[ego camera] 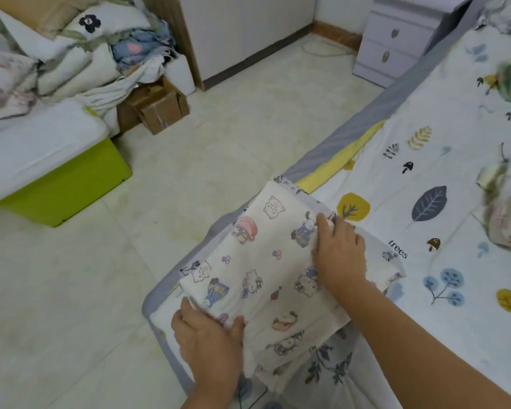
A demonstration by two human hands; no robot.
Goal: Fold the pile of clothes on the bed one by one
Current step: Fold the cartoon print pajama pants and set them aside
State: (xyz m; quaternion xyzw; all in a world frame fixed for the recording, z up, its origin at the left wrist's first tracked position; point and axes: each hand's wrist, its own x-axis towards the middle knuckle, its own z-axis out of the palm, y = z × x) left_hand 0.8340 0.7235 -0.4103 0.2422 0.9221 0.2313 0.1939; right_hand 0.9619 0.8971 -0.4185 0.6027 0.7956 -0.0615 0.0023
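- The person's left hand (208, 335) grips the near-left corner of a folded cream garment with cartoon animal prints (266, 278), thumb on top and fingers curled under the edge.
- The right hand (341, 252) lies on the garment's far-right edge, fingers bent over the fabric; whether they pinch it or only press it cannot be told.
- The garment sits between the two hands at the corner of the bed (443, 178), over a flower-print cloth (328, 364) showing just below it.
- Beyond the right hand, further across the leaf-patterned sheet, lies a blurred heap of unfolded clothes (505, 214).
- Far past the left hand, across the tiled floor (233, 137), stand a lime-green box (71, 187) and a cardboard box (160, 107).
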